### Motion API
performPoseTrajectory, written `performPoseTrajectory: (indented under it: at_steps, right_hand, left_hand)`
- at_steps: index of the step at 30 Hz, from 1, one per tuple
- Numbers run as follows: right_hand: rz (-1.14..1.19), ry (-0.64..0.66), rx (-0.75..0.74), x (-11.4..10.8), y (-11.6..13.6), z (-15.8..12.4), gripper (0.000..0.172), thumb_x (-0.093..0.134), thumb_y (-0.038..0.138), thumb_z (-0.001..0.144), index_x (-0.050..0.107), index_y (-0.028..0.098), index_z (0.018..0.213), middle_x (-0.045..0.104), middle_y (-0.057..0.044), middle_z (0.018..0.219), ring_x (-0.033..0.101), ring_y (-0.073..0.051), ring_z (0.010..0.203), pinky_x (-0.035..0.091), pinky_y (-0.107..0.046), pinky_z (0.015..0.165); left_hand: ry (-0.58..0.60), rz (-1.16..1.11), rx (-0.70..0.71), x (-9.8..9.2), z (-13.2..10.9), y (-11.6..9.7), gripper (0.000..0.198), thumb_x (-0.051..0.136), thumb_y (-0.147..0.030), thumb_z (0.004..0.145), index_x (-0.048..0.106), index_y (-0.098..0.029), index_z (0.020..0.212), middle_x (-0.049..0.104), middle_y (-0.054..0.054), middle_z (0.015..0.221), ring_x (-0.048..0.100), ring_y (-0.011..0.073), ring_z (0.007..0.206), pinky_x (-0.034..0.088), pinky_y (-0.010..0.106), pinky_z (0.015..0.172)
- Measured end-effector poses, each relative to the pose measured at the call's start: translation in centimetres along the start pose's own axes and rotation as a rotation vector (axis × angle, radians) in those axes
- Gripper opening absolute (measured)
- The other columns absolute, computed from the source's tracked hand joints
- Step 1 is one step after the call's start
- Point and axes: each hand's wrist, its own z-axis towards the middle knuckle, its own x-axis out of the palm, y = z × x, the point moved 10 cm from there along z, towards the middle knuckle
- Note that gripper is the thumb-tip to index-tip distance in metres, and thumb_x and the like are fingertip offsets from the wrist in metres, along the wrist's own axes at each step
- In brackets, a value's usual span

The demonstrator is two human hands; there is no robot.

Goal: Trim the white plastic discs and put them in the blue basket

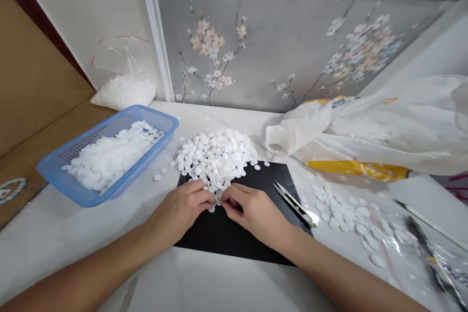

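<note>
A heap of small round white discs (219,151) covers the back of a black mat (234,243). At the heap's front edge, my left hand (185,207) and my right hand (254,209) nearly meet, fingers bent and pinched together. A white disc shows between their fingertips, and both appear to grip it; the fingers partly hide it. Another loose disc (211,209) lies on the mat just below my left fingertips. Thread snips (296,204) rest on the mat's right side, beyond my right hand, with their points facing away from me.
A blue basket (60,168) of white pieces stands left, before a clear bag (126,90) of white material. At the right lie a white and yellow plastic bag (365,141), scattered discs (340,209), a zip bag (397,253) and dark-tipped tools (424,239). A framed flower picture (263,48) stands behind.
</note>
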Motion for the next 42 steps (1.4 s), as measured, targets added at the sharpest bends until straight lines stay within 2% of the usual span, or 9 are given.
performPoseTrajectory:
  at_steps: [4, 10, 12, 19, 23, 29, 34, 37, 42]
  right_hand:
    - [-0.137, 0.036, -0.057, 0.5, 0.6, 0.0, 0.004, 0.057, 0.021, 0.089, 0.059, 0.019, 0.086, 0.060, 0.000, 0.076, 0.058, -0.013, 0.065, 0.038, -0.023, 0.055]
    - [-0.340, 0.024, -0.222, 1.0, 2.0, -0.3, 0.018, 0.047, 0.007, 0.089, 0.056, 0.017, 0.077, 0.058, -0.002, 0.072, 0.054, -0.014, 0.062, 0.033, -0.026, 0.051]
    - [-0.218, 0.002, -0.156, 0.5, 1.6, 0.0, 0.018, 0.048, 0.005, 0.086, 0.057, 0.017, 0.076, 0.059, -0.002, 0.072, 0.053, -0.013, 0.060, 0.034, -0.025, 0.051]
    - [0.616, 0.030, 0.423, 1.0, -3.5, -0.1, 0.013, 0.054, 0.019, 0.077, 0.058, 0.018, 0.065, 0.053, 0.004, 0.056, 0.048, -0.010, 0.054, 0.035, -0.021, 0.051]
    - [0.837, 0.081, 0.547, 1.9, -4.2, -0.6, 0.011, 0.057, 0.024, 0.075, 0.058, 0.017, 0.067, 0.057, 0.003, 0.056, 0.042, -0.008, 0.048, 0.030, -0.021, 0.048]
    - [1.198, 0.058, 0.595, 2.1, -4.1, -0.5, 0.017, 0.048, 0.028, 0.080, 0.042, 0.020, 0.066, 0.058, 0.001, 0.059, 0.026, -0.005, 0.039, 0.013, -0.022, 0.040]
    - [0.738, -0.013, 0.401, 0.4, -3.5, 0.2, 0.022, 0.054, 0.037, 0.085, 0.055, 0.019, 0.073, 0.045, 0.005, 0.055, 0.036, -0.008, 0.047, 0.029, -0.022, 0.046]
    - [0.378, -0.007, 0.230, 0.1, -2.0, 0.5, 0.013, 0.055, 0.027, 0.086, 0.065, 0.022, 0.092, 0.053, 0.003, 0.062, 0.048, -0.012, 0.055, 0.038, -0.024, 0.054]
    - [0.077, -0.005, 0.024, 0.6, -0.5, 0.3, 0.019, 0.050, 0.019, 0.091, 0.067, 0.021, 0.096, 0.065, -0.003, 0.078, 0.061, -0.014, 0.066, 0.045, -0.024, 0.061]
  left_hand:
    - [-0.005, 0.149, 0.082, -0.1, 0.2, -0.7, 0.023, 0.042, -0.012, 0.091, 0.061, -0.018, 0.079, 0.053, 0.001, 0.078, 0.053, 0.0135, 0.073, 0.041, 0.024, 0.062]
    - [0.001, 0.274, 0.174, 0.3, 0.5, -1.5, 0.020, 0.044, -0.011, 0.090, 0.057, -0.016, 0.075, 0.054, 0.002, 0.078, 0.053, 0.0140, 0.073, 0.042, 0.024, 0.061]
    - [-0.022, 0.301, 0.206, 0.4, 0.4, -1.7, 0.024, 0.042, -0.011, 0.091, 0.055, -0.016, 0.071, 0.053, 0.001, 0.075, 0.052, 0.0141, 0.071, 0.041, 0.025, 0.061]
    - [-0.100, 0.336, 0.272, 1.1, -0.1, -2.0, 0.027, 0.040, -0.012, 0.093, 0.052, -0.017, 0.069, 0.051, 0.001, 0.075, 0.052, 0.0158, 0.071, 0.040, 0.028, 0.062]
    - [-0.071, 0.183, 0.215, 0.8, 0.1, -1.6, 0.026, 0.041, -0.014, 0.092, 0.056, -0.017, 0.072, 0.053, 0.002, 0.074, 0.054, 0.0156, 0.071, 0.042, 0.027, 0.062]
    - [-0.077, -0.169, -0.074, -0.9, 0.5, 0.9, 0.020, 0.040, -0.021, 0.094, 0.059, -0.021, 0.087, 0.063, -0.001, 0.083, 0.058, 0.0139, 0.077, 0.043, 0.025, 0.069]
    - [-0.127, -0.137, -0.131, -1.4, 0.3, 1.9, 0.016, 0.042, -0.019, 0.091, 0.056, -0.021, 0.086, 0.062, -0.001, 0.083, 0.057, 0.0157, 0.080, 0.042, 0.027, 0.070]
    - [-0.090, -0.120, -0.107, -1.0, 0.3, 1.7, 0.019, 0.040, -0.017, 0.091, 0.056, -0.021, 0.083, 0.060, 0.000, 0.084, 0.056, 0.0163, 0.082, 0.042, 0.028, 0.071]
    - [-0.073, -0.060, -0.079, -1.0, 0.2, 1.4, 0.018, 0.045, -0.011, 0.088, 0.059, -0.021, 0.084, 0.058, 0.000, 0.085, 0.056, 0.0157, 0.083, 0.043, 0.027, 0.071]
